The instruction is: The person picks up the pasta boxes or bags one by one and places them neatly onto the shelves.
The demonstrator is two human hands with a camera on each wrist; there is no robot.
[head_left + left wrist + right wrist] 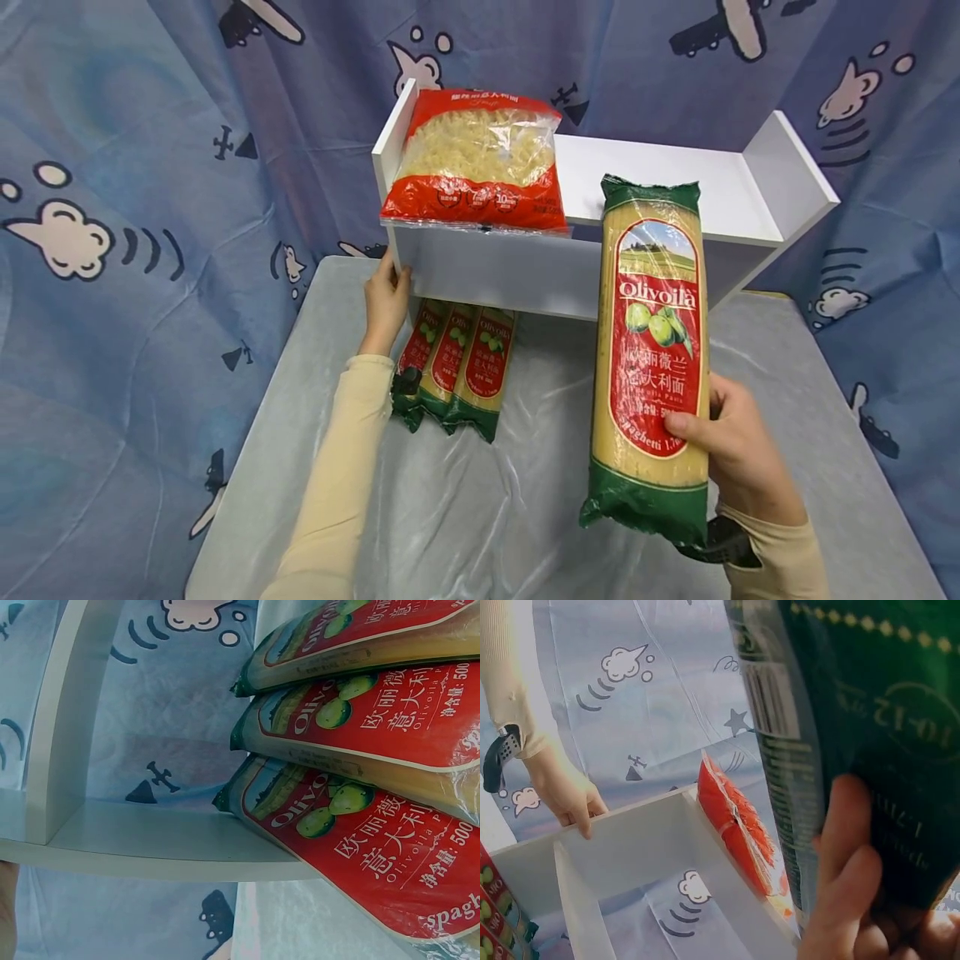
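— While the left hand grips the near-left edge of the white wooden shelf unit, fingers curled round the panel, what lies beneath?

— Three slim red-and-green spaghetti packets lie side by side under it; a red bag of spiral pasta sits on top.

— And further right?

— Held upright before the shelf, the tall red-and-green spaghetti packet is clasped near its lower end by the right hand. Shelving seems underway; it likely needs tipping flat and sliding beside the three.

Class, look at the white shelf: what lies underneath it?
Under the white shelf lie three spaghetti packs side by side on the plastic-covered table. Their far ends reach under the shelf, hidden in the head view.
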